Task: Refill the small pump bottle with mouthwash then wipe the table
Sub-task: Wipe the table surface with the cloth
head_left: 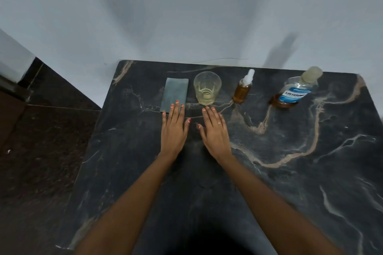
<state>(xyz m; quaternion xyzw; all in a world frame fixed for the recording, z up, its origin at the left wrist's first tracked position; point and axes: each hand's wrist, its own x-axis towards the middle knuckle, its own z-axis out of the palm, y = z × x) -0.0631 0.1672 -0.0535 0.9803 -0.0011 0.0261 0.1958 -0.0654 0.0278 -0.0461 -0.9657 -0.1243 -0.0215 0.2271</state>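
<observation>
Resting left hand [173, 130]: your palm faces down on the counter [290, 172], with the thumb held a little out to the side.
Left fingers [176, 111]: straight and close together, gripping nothing; the tips of the longer ones lie on the near edge of the grey folded cloth [176, 91].
Right hand [214, 133]: palm down too, just beside your left hand and angled slightly toward it; a ring [219, 123] sits on one finger.
Right fingers [209, 113]: straight and relaxed, holding nothing; their tips reach the foot of the glass [207, 87], and whether they touch it cannot be told.
Forearms: both are bare, stretching forward from the near edge and drawing together toward the middle of the counter.
Small pump bottle [243, 91]: upright near the far edge, between the glass and the mouthwash bottle [294, 91], apart from both your hands; amber liquid inside, white pump top on.
Mouthwash bottle: at the right end of the row, cap on, blue label toward you, a low band of amber liquid at the bottom.
Glass: upright just beside the cloth, with a little pale yellow liquid in the bottom.
Counter: dark stone with pale veins, its far edge against a pale wall [186, 16].
</observation>
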